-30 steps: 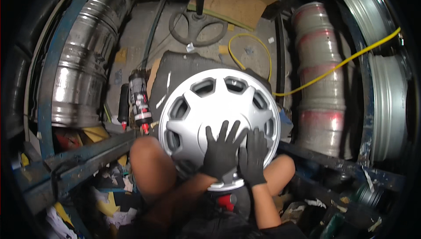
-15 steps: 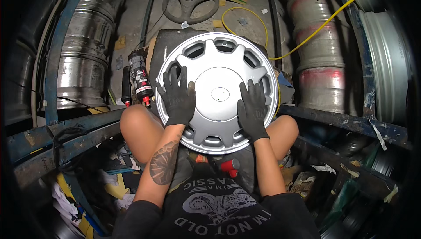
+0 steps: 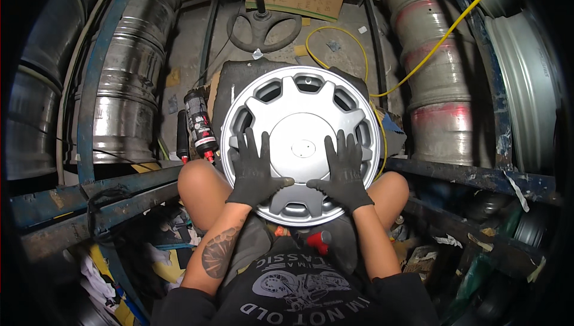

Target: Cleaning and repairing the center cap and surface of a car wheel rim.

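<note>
A silver wheel rim [image 3: 305, 107] lies face up in front of me, between my knees, on a dark padded support [image 3: 230, 81]. My left hand [image 3: 254, 167], in a dark work glove, rests flat on the left lower part of its face with fingers spread. On the right lower part lies my right hand [image 3: 342, 173], gloved alike, its fingers spread too. Both thumbs point inward toward each other below the round centre disc, with a small gap between them. Neither hand grips anything.
Two dark bottles with red tips [image 3: 200, 125] stand left of the rim. Stacked metal wheels [image 3: 128, 75] line the left side, more [image 3: 439, 93] the right. A steering wheel [image 3: 263, 30] lies beyond, near a yellow hose [image 3: 406, 78]. Blue metal beams [image 3: 478, 173] cross either side.
Both hands have slid nearer to me and inward over the rim, and their thumbs have swung toward each other. The whole view has shifted slightly, so the scene sits lower.
</note>
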Demonstrator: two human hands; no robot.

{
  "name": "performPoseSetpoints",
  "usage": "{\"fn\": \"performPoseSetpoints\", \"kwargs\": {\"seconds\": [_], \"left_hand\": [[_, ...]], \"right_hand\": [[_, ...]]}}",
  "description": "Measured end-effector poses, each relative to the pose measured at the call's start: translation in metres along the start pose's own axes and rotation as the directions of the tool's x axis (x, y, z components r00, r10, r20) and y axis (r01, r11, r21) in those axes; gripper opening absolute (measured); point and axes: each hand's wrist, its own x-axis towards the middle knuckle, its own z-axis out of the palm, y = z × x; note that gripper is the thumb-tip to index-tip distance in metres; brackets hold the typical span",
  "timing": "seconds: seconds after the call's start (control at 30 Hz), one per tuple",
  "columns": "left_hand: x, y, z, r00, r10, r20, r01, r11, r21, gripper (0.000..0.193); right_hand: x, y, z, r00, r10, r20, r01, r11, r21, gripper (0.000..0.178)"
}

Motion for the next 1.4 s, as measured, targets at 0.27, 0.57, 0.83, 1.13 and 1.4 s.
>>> {"fn": "performPoseSetpoints", "kwargs": {"seconds": [0.27, 0.57, 0.83, 1.13, 1.4], "left_hand": [[-0.004, 0.008, -0.004, 0.996, -0.044, -0.082, 0.024, 0.973, -0.229, 0.129], [0.001, 0.007, 0.002, 0.994, -0.007, -0.109, -0.024, 0.960, -0.279, 0.131], [0.007, 0.003, -0.001, 0.981, -0.101, 0.167, 0.141, 0.959, -0.245, 0.138], [0.017, -0.031, 0.027, 0.984, 0.052, -0.169, -0.110, 0.928, -0.355, 0.101], [0.036, -0.039, 0.019, 0.950, -0.210, -0.229, -0.046, 0.635, -0.771, 0.054]], "right_hand": [[-0.004, -0.014, 0.001, 0.997, 0.001, -0.074, 0.001, 0.999, 0.033, 0.117], [-0.004, -0.004, 0.017, 0.995, 0.023, -0.095, -0.022, 1.000, 0.012, 0.115], [0.000, -0.006, 0.010, 0.998, 0.056, -0.021, -0.055, 0.998, 0.018, 0.117], [0.000, 0.009, 0.030, 0.979, -0.026, -0.200, 0.047, 0.994, 0.101, 0.112], [0.009, 0.014, 0.023, 0.956, -0.070, -0.284, 0.078, 0.997, 0.018, 0.070]]}}
